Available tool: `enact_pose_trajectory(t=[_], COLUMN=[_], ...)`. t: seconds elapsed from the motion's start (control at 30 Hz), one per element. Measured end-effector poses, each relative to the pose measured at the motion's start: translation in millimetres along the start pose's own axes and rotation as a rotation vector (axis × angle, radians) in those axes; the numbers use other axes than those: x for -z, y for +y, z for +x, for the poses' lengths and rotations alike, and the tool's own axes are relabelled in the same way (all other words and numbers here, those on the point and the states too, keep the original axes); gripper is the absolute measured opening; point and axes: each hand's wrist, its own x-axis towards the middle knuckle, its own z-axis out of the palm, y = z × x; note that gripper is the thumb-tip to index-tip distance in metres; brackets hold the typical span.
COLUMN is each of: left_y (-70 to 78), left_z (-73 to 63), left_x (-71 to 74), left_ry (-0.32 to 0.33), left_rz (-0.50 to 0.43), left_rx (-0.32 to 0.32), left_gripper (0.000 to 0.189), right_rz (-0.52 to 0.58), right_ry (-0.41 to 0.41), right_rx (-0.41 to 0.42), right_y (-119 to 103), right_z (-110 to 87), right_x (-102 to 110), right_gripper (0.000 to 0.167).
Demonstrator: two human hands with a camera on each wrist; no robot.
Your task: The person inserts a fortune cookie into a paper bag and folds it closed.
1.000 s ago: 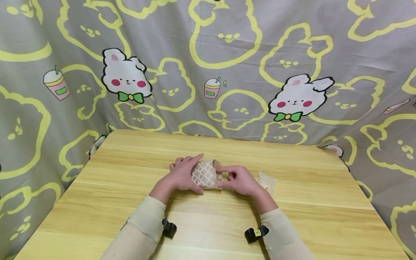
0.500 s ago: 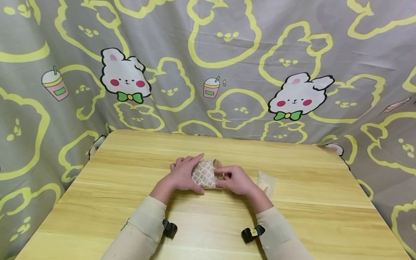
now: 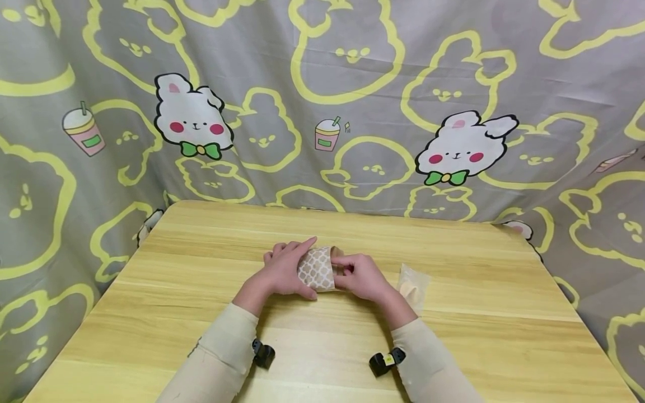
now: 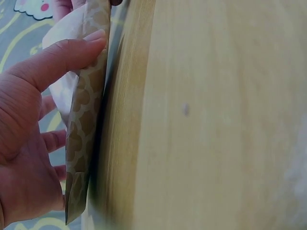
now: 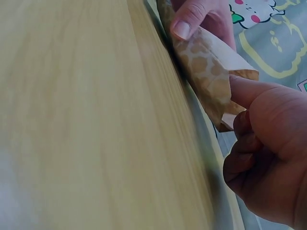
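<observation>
A small brown paper bag (image 3: pixel 317 270) with a white lattice print lies on the table, its mouth facing right. My left hand (image 3: pixel 284 270) grips it from the left, thumb along the near edge and fingers spread over the far side. In the left wrist view the thumb (image 4: pixel 72 57) presses on the printed paper. My right hand (image 3: pixel 368 278) is at the bag's mouth with the thumb and index fingertips inside, hidden by the paper. The right wrist view shows the other fingers (image 5: pixel 244 153) curled outside the mouth. Whether the hidden fingertips hold anything cannot be seen.
A clear plastic pouch (image 3: pixel 415 284) with something pale inside lies on the table just beyond the right wrist. Under everything is a wood-grain table (image 3: pixel 322 347). A grey curtain (image 3: pixel 368 73) with yellow outlines and rabbits hangs behind the table and at its sides.
My right hand has shifted left, its thumb and index finger going further into the bag's mouth. The left hand keeps its hold, and the bag stays in nearly the same place.
</observation>
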Motion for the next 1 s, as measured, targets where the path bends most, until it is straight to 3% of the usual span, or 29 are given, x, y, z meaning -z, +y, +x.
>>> enact_pose_trajectory(t=[0.2, 0.47, 1.0], left_y=[2.1, 0.8, 0.5], left_z=[0.6, -0.3, -1.4], left_x=[0.4, 0.6, 0.4], left_ry=[-0.001, -0.002, -0.007], left_rz=[0.000, -0.004, -0.005], left_rx=[0.000, 0.009, 0.008], left_gripper=[0.125, 0.125, 0.125], right_rz=[-0.012, 0.012, -0.068], right_ry=[-0.009, 0.011, 0.077], right_rx=[0.001, -0.090, -0.188], right_y=[0, -3, -13], right_z=[1.0, -7.0, -44.9], right_x=[1, 17, 62], right_gripper=[0.036, 0.047, 0.075])
